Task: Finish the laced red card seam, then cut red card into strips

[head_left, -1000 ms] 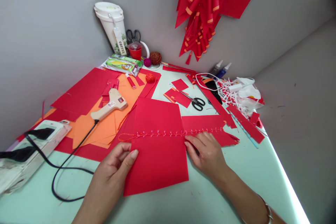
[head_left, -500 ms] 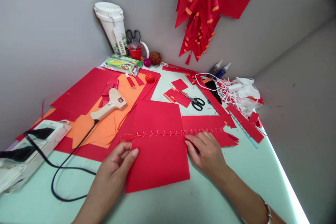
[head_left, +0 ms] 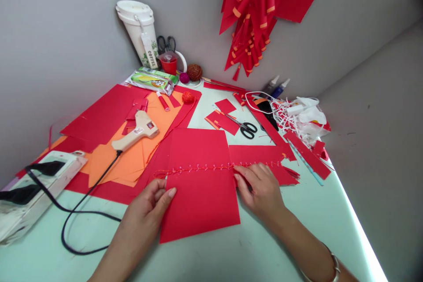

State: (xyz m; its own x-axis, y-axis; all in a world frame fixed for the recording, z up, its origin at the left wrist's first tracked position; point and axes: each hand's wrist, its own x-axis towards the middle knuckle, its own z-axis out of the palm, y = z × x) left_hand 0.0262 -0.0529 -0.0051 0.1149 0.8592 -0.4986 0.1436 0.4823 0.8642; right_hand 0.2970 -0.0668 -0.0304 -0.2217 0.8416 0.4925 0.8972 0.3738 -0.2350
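Observation:
A folded sheet of red paper (head_left: 201,202) lies before me, creased across its middle. Along the crease runs a thin red cord (head_left: 190,168) with small pinkish beads or knots, ending in a loop at the left. My left hand (head_left: 153,202) pinches the paper's left edge, thumb on top and fingers beneath. At the right edge, my right hand (head_left: 259,187) has its thumb and index finger closed at the cord; the fingertips are partly hidden. The cord continues behind this hand over another red paper piece (head_left: 253,152).
To the left are a glue gun (head_left: 135,131) on orange paper (head_left: 114,161), its black cable, and a power strip (head_left: 42,189). Black-handled scissors (head_left: 247,129) lie beyond the sheet. A white cup (head_left: 136,31) stands at the back; red paper decorations (head_left: 256,13) hang on the wall.
The view has shifted very slightly. The lower part of the red sheet has moved a touch right, and the cord's left loop looks flatter. Both hands keep nearly the same places.

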